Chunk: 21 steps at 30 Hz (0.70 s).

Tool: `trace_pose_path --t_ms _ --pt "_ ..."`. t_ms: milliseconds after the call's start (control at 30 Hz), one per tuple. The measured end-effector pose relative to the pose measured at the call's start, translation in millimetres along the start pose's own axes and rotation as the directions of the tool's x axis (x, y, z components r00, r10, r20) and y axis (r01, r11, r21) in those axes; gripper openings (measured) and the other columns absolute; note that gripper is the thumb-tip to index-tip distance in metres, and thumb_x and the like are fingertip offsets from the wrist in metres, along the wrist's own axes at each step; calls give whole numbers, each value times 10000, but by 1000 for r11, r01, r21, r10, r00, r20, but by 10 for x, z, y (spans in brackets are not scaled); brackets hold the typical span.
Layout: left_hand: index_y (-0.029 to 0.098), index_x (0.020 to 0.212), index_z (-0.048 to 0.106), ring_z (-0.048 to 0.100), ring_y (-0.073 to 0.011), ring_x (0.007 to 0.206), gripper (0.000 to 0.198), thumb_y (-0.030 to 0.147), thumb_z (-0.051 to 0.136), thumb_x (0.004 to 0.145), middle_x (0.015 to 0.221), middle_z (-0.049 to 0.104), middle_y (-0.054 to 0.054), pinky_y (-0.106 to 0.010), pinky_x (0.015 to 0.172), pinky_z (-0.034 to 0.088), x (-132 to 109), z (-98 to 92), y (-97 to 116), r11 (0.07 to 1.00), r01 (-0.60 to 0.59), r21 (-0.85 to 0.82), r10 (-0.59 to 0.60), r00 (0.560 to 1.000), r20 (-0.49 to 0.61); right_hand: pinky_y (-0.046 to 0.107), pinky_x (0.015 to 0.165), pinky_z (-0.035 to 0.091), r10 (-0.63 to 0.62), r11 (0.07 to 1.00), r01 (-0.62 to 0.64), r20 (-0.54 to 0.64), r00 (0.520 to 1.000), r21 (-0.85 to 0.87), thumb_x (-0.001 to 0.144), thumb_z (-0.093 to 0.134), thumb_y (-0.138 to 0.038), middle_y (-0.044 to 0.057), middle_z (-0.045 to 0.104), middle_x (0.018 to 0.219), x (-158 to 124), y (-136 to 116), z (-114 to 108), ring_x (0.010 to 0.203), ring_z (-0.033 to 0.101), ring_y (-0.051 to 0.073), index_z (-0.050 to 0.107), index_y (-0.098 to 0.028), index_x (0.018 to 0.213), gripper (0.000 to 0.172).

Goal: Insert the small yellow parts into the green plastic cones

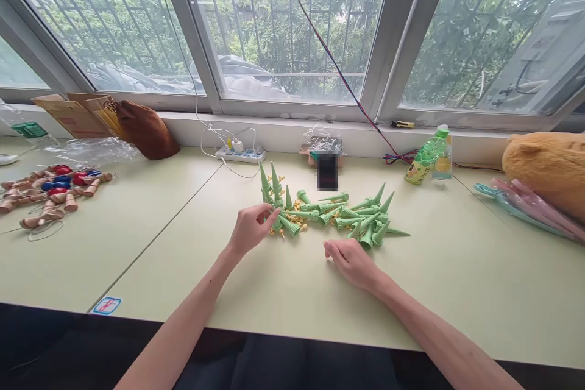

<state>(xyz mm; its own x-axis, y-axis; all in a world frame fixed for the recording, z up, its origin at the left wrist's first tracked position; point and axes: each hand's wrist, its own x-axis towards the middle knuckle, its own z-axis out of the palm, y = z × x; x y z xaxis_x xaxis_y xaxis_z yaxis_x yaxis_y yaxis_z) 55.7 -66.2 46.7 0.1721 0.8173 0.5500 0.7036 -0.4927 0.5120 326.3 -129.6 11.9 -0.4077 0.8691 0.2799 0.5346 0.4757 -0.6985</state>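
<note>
Close to the middle of the table, my left hand (251, 226) is closed, thumb and fingers pinched at a green plastic watering spike (276, 223) beside the left end of the pile. Just past it stand several upright green spikes (265, 181) with small yellow valves on them. More green spikes (363, 219) lie heaped to the right, pointing various ways. Small yellow valves (296, 219) are scattered among them. My right hand (351, 261) rests on the table in front of the heap, its fingers curled; whatever they hold, if anything, is hidden.
Wooden kendama toys (57, 192) and a brown pouch (145, 131) are on the left. A power strip (241, 153), a small dark box (328, 172) and a green bottle (427, 155) stand along the back. Plastic packets (532, 207) and an orange plush (546, 164) lie at right.
</note>
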Motion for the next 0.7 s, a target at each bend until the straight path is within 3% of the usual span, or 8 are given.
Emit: trace_pose_path --t_ms 233,400,700 --pt "192 686 579 327 -93 460 278 371 571 899 561 503 40 -237 489 335 -8 7 -9 999 32 -40 -26 987 157 256 589 349 5 1000 -5 3 1000 0 1053 258 -416 -10 511 565 -10 -9 -1 529 482 127 559 -180 648 557" --pt "198 608 439 319 -96 462 364 371 577 897 507 417 59 -236 489 327 -23 25 45 998 25 -62 -14 985 173 264 588 353 5 1000 -5 6 1000 -5 1053 266 -409 -9 507 561 -17 -10 -2 531 478 130 558 -182 650 547" --pt "200 624 458 312 -87 447 360 395 609 886 497 425 67 -224 471 322 -75 101 139 990 -8 -141 43 969 244 264 530 283 15 998 -16 -27 1000 -53 1019 392 -400 -27 443 535 -16 -23 10 501 379 116 466 -192 603 471"
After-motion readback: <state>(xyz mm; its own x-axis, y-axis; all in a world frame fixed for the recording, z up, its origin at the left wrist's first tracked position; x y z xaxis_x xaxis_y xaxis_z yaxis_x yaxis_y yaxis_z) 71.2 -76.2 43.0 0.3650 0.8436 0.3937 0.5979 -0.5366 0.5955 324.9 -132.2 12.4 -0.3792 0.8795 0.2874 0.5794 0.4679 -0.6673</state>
